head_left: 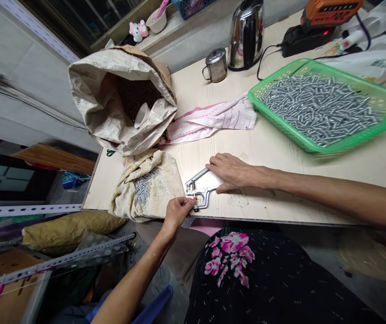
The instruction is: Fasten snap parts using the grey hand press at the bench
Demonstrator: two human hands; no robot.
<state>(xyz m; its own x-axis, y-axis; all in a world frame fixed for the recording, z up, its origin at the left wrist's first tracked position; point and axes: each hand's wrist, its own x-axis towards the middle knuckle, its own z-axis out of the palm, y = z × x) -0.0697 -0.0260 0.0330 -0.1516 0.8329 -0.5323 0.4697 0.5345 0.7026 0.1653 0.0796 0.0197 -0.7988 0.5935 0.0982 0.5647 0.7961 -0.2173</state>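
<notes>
Silver snap-fastener pliers [205, 198] lie on the table near its front edge, jaws pointing left and handles spread. My right hand [230, 172] wraps round the handles, fingers on the upper one and thumb by the lower. At the jaws, my left hand [178, 210] is closed in a pinch; whatever sits between its fingertips is too small to make out. A red bit shows inside the jaw beside those fingertips. Just left of the pliers, a crumpled patterned cloth [164, 193] holds a pile of small metal pins [145, 186].
A green basket [280, 128] full of metal pins stands at right. At back left is an open woven sack [92, 90] with a white cup [142, 115] inside. A pink-white towel [216, 120], metal mug [216, 67], kettle [246, 38] and orange device [328, 13] stand farther back.
</notes>
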